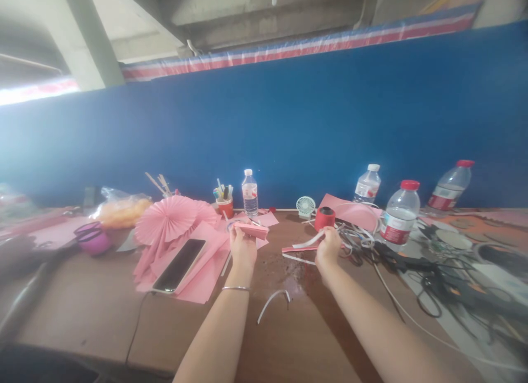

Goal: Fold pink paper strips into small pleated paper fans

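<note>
Left hand [242, 250] is raised over the middle of the bench [103, 311]; its grip is closed on a folded pink paper [252, 230], held roughly level with the free end pointing right. Right hand [328, 249] is near it on the right; its grip is pinched narrow on one end of a white strip [306, 242], which trails left and down toward a pink strip [295, 249] lying on the bench. The hands are apart, and folded pink paper and white strip do not touch. Too blurred to tell whether the white strip is tape backing or plain paper.

Around them: phone [180, 265] on loose pink sheets [206, 281] at left; pink paper fans [169, 218] behind it; red pen cup [225, 207] and water bottle [249, 193] far centre; red roll [325, 218] just beyond the right hand; cable tangle [412, 262] at right; a curled white offcut [274, 301] near, between the forearms.

Judgement on doing this well: left grip should squeeze the folds flat near the end so they do not spring open; right grip should stay close to the tip of the white strip and hold it taut at a low angle so it does not twist or tear; work above the dark stained patch [291, 273], not on it, and clear of the cable tangle.
</note>
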Tool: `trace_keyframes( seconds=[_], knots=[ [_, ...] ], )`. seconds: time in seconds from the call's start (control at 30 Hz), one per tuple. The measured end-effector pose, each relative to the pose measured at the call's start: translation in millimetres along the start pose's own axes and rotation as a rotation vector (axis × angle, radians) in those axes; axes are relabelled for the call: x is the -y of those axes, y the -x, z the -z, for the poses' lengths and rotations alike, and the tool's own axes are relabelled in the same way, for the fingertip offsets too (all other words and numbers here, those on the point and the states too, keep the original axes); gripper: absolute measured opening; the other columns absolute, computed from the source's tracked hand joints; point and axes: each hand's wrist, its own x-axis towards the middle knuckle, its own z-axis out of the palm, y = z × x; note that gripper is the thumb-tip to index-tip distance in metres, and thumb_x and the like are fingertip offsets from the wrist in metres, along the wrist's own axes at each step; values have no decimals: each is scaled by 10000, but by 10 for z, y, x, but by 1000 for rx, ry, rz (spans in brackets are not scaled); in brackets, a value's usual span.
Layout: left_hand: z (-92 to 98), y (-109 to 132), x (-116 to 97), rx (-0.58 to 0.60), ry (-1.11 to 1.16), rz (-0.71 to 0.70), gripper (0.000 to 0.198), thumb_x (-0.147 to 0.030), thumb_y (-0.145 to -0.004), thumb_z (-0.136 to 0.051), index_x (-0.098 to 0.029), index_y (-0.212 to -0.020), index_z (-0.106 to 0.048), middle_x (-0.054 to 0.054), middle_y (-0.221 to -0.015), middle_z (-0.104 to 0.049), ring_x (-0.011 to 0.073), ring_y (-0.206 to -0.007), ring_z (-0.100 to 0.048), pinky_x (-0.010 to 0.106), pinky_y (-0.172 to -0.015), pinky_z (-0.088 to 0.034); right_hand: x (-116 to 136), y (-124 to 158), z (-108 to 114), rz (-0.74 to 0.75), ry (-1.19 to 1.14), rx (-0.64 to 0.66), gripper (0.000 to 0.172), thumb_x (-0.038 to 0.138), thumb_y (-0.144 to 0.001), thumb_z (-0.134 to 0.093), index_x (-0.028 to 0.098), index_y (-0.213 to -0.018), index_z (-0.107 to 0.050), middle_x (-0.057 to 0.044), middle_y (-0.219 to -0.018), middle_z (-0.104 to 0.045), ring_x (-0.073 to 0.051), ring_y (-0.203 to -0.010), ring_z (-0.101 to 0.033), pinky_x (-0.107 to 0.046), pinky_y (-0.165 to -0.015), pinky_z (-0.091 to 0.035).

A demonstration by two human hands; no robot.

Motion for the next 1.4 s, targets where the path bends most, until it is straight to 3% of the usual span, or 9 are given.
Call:
trace_keyframes(
  seconds=[0.1,0.17,0.3,0.4,0.57,0.87,1.13,1.4],
  knots=[
    [-7,-5,-12,10,14,34,189,-331,-767,-600,-211,-847,-478,4,-808,-618,146,-781,-609,350,-754,-462,72,12,38,98,83,50,222,302,-703,-452,200,-518,-385,46,-493,-369,-115,-493,-360,-247,-498,-302],
    [-3,-10,-4,22,15,71,201,-340,-760,-607,-198,-857,-502,16,-793,-616,152,-756,-609,342,-733,-465,107,50,39,177,150,126,156,285,-654,-569,186,-570,-482,33,-549,-458,-128,-548,-414,-259,-573,-342],
    [-18,10,45,34,19,130,179,-311,-756,-615,-189,-853,-528,16,-802,-610,142,-755,-602,318,-723,-463,129,227,-32,356,255,479,194,298,-696,-597,181,-851,-607,-44,-863,-611,-187,-786,-546,-308,-750,-408],
    [-69,64,70,58,27,150,153,-268,-756,-616,-191,-860,-534,13,-812,-604,131,-762,-592,291,-712,-456,130,415,-113,303,249,658,292,352,-741,-578,195,-984,-609,-60,-967,-627,-211,-853,-581,-328,-764,-447],
    [-141,135,69,110,27,177,161,-255,-761,-612,-184,-888,-544,36,-817,-607,141,-749,-581,279,-688,-448,148,602,-163,309,321,628,200,323,-747,-577,191,-877,-654,-53,-867,-659,-215,-802,-609,-309,-717,-476],
    [-143,128,66,110,32,163,140,-254,-768,-606,-190,-877,-546,34,-821,-604,143,-767,-573,288,-712,-436,106,600,-133,285,327,579,153,322,-768,-559,199,-809,-640,-37,-808,-648,-202,-727,-615,-298,-681,-468],
    [-152,127,52,87,43,147,141,-226,-759,-614,-206,-881,-546,17,-837,-595,131,-780,-570,274,-722,-428,27,549,-179,-46,47,639,132,290,-680,-634,180,-751,-619,-25,-717,-615,-173,-638,-561,-280,-608,-440],
    [-128,113,71,106,33,140,157,-237,-753,-624,-199,-883,-546,25,-843,-600,138,-794,-574,279,-731,-432,-35,530,-203,-185,-96,638,153,298,-660,-645,179,-749,-610,-3,-726,-597,-119,-587,-518,-253,-581,-429]
  ],
)
